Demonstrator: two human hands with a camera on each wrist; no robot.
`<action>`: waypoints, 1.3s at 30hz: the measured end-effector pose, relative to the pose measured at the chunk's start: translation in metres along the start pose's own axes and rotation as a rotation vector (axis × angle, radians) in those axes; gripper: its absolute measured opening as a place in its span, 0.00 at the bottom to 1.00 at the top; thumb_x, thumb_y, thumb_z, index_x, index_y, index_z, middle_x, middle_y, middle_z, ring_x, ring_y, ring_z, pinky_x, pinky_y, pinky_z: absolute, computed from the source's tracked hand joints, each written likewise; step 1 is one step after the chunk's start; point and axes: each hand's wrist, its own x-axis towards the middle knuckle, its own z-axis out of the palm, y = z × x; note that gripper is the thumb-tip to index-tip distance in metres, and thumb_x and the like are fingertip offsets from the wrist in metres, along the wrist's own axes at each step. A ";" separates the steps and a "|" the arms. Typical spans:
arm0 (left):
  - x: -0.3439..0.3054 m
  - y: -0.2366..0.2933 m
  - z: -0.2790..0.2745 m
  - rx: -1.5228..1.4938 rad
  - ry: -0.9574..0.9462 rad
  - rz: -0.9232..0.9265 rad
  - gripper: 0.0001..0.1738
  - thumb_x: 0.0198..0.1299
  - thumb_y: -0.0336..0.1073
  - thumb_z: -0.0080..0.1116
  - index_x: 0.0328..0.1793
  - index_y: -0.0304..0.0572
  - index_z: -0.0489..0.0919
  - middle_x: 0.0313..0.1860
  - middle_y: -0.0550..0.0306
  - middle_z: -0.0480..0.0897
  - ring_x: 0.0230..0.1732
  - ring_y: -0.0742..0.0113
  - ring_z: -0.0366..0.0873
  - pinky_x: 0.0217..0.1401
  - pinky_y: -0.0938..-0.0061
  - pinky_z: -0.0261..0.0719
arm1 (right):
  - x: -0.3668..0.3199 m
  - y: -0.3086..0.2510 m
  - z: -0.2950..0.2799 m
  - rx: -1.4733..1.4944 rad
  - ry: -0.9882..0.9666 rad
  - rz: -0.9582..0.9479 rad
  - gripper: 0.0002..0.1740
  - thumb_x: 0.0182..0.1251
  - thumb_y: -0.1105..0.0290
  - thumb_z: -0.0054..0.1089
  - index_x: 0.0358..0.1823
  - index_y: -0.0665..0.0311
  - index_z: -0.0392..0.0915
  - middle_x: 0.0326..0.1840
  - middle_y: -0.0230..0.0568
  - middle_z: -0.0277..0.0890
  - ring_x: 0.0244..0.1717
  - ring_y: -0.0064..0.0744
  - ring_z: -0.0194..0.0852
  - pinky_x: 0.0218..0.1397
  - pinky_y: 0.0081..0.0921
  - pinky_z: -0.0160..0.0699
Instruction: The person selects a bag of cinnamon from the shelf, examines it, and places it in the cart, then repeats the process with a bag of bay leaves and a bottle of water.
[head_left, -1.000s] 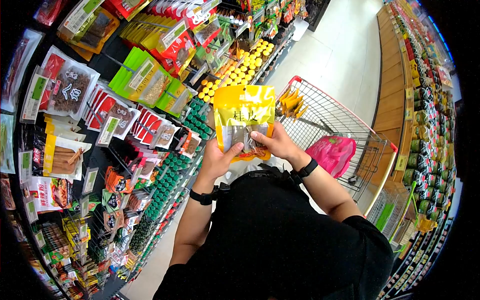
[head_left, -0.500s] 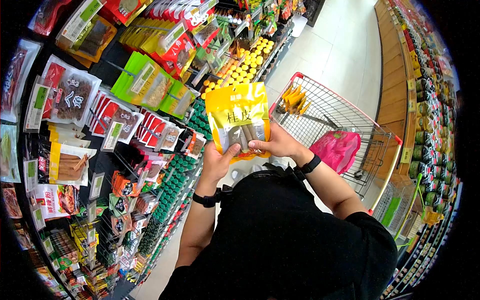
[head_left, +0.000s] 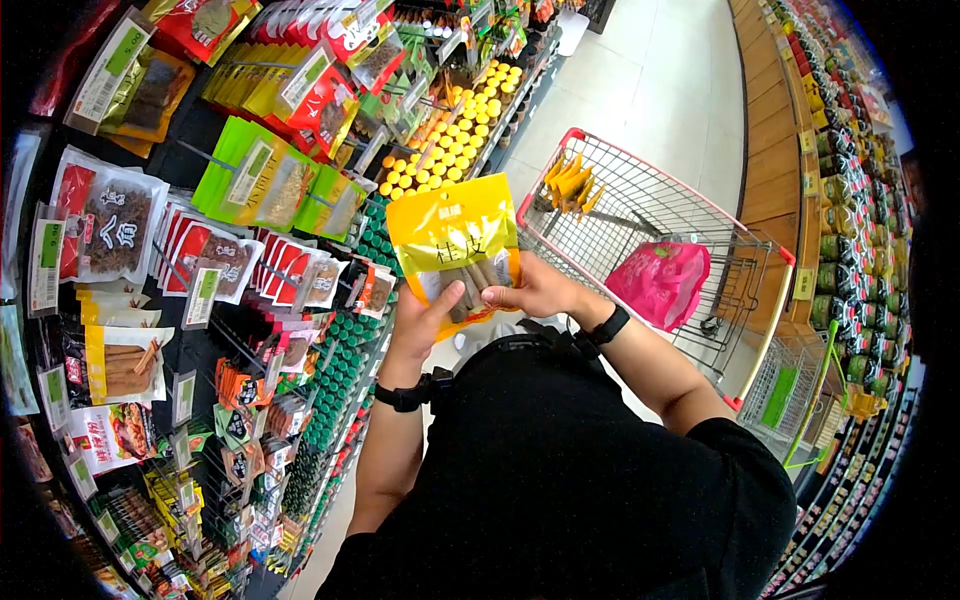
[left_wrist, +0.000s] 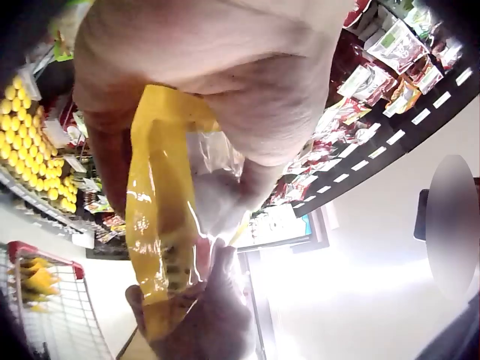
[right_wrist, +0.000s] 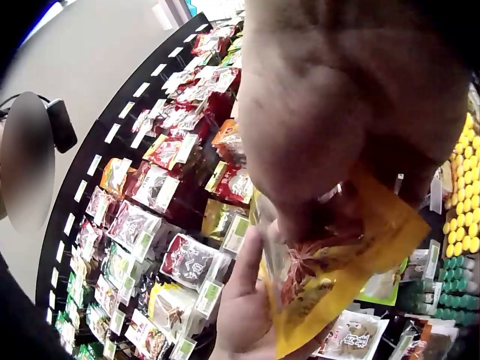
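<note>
Left hand [head_left: 418, 320] and right hand [head_left: 548, 288] are close together, and both grip the low part of one yellow bag [head_left: 448, 222]. From where I watch, the bag is right in front of the chest, between the two hands. Each thumb lies on its front, one at each side, and the tips are near each other. I think the other fingers are mostly behind it, but the wrist views are too dark and close for me to be sure.

The bag's long way runs out from the body, with its top far off and tipped a bit to the left. Neither hand is clearly nearer to it, since both touch it. The cart [head_left: 573, 134] is off to the right, so the right hand is nearer to that. The hanging packs [head_left: 112, 218] are on the left hand's side.
</note>
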 end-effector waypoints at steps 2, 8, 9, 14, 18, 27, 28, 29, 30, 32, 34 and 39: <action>0.002 0.000 0.004 0.041 -0.013 0.017 0.25 0.69 0.36 0.65 0.67 0.34 0.74 0.60 0.55 0.82 0.59 0.68 0.79 0.64 0.70 0.75 | 0.000 0.004 -0.006 -0.014 -0.006 0.022 0.23 0.73 0.57 0.66 0.57 0.69 0.76 0.44 0.41 0.84 0.43 0.26 0.79 0.50 0.30 0.81; 0.007 0.000 0.010 0.007 0.036 -0.015 0.24 0.68 0.35 0.65 0.66 0.32 0.75 0.58 0.54 0.83 0.57 0.68 0.80 0.63 0.71 0.76 | 0.004 0.003 -0.010 0.191 0.101 0.011 0.28 0.70 0.59 0.69 0.62 0.71 0.74 0.53 0.40 0.84 0.52 0.28 0.79 0.59 0.30 0.79; 0.008 -0.001 0.010 -0.015 0.033 -0.015 0.24 0.68 0.36 0.65 0.66 0.32 0.75 0.58 0.54 0.83 0.57 0.68 0.80 0.63 0.71 0.76 | 0.005 0.000 -0.015 0.210 0.050 0.078 0.30 0.69 0.59 0.71 0.63 0.72 0.73 0.56 0.39 0.82 0.55 0.27 0.78 0.62 0.29 0.78; 0.012 -0.006 0.009 -0.032 0.035 0.004 0.24 0.69 0.37 0.65 0.66 0.32 0.75 0.58 0.55 0.83 0.57 0.68 0.80 0.62 0.72 0.76 | 0.007 0.000 -0.028 0.279 -0.067 0.167 0.32 0.68 0.59 0.72 0.65 0.71 0.72 0.57 0.40 0.82 0.56 0.26 0.77 0.62 0.28 0.78; 0.018 -0.009 0.007 -0.020 0.040 0.023 0.25 0.69 0.37 0.65 0.66 0.32 0.74 0.60 0.55 0.82 0.58 0.69 0.79 0.63 0.71 0.75 | 0.008 -0.001 -0.030 0.265 -0.085 0.082 0.31 0.68 0.60 0.72 0.65 0.70 0.73 0.56 0.39 0.82 0.55 0.26 0.77 0.61 0.27 0.79; 0.021 -0.004 0.009 0.041 0.024 0.082 0.25 0.68 0.35 0.65 0.66 0.31 0.73 0.60 0.52 0.81 0.60 0.66 0.79 0.65 0.69 0.74 | 0.013 0.005 -0.028 0.192 0.006 0.047 0.23 0.69 0.69 0.70 0.61 0.71 0.75 0.55 0.38 0.83 0.55 0.24 0.78 0.61 0.26 0.79; 0.021 -0.003 0.010 0.040 0.018 0.093 0.25 0.68 0.35 0.66 0.66 0.30 0.73 0.60 0.52 0.81 0.60 0.65 0.79 0.66 0.69 0.74 | 0.013 0.007 -0.028 0.172 0.009 0.040 0.23 0.69 0.68 0.70 0.61 0.71 0.76 0.53 0.38 0.83 0.53 0.24 0.78 0.59 0.27 0.79; 0.020 -0.003 0.010 0.037 0.013 0.092 0.25 0.68 0.35 0.66 0.67 0.31 0.73 0.60 0.52 0.81 0.60 0.65 0.78 0.66 0.69 0.74 | 0.013 0.008 -0.029 0.152 0.011 0.032 0.24 0.69 0.66 0.70 0.61 0.71 0.76 0.51 0.38 0.84 0.51 0.24 0.79 0.57 0.27 0.80; 0.020 -0.002 0.010 0.034 0.008 0.091 0.26 0.68 0.35 0.66 0.67 0.31 0.73 0.61 0.52 0.81 0.61 0.65 0.78 0.66 0.69 0.74 | 0.013 0.009 -0.028 0.132 0.013 0.025 0.24 0.69 0.65 0.70 0.60 0.71 0.76 0.49 0.38 0.84 0.49 0.23 0.79 0.55 0.27 0.80; 0.018 0.000 0.012 0.025 0.006 0.094 0.26 0.67 0.35 0.67 0.67 0.31 0.73 0.61 0.52 0.81 0.62 0.65 0.78 0.67 0.69 0.73 | 0.012 0.005 -0.027 0.160 0.006 0.021 0.23 0.70 0.65 0.70 0.60 0.71 0.76 0.49 0.38 0.84 0.49 0.23 0.79 0.55 0.27 0.80; 0.017 0.004 0.016 0.010 0.010 0.105 0.27 0.67 0.36 0.67 0.67 0.31 0.73 0.62 0.52 0.80 0.63 0.65 0.77 0.67 0.69 0.73 | 0.012 0.001 -0.027 0.162 -0.007 0.026 0.22 0.70 0.66 0.69 0.59 0.71 0.76 0.49 0.38 0.84 0.49 0.23 0.79 0.55 0.26 0.80; 0.018 -0.001 0.010 0.023 0.032 0.105 0.27 0.67 0.35 0.67 0.67 0.31 0.73 0.62 0.53 0.80 0.62 0.65 0.77 0.67 0.69 0.73 | 0.010 -0.014 -0.027 0.054 -0.016 0.029 0.21 0.71 0.67 0.68 0.59 0.71 0.76 0.48 0.39 0.85 0.48 0.25 0.81 0.53 0.27 0.81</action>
